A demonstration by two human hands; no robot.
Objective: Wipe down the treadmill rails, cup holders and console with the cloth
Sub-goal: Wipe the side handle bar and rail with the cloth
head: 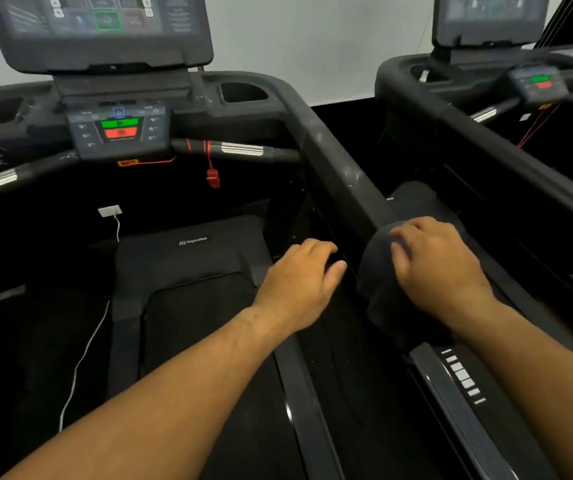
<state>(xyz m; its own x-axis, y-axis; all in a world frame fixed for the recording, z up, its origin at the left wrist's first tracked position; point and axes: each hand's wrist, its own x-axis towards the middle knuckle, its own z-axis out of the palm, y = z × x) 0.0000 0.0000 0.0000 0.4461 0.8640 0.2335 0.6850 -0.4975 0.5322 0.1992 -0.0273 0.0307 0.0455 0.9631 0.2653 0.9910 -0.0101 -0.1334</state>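
The cloth [378, 271], dark and bunched, lies over the near end of the right rail [343, 174]. The right hand [437, 261] rests on top of it, fingers curled down into the fabric and gripping it. The left hand [298, 275] sits just beside the rail's inner face, above the belt [181, 323]. Its fingers are curled, but whether they hold anything cannot be told. The cup holder [243, 91] and console [108, 26] are at the far end, well apart from both hands. A red safety clip [213, 176] hangs below the console.
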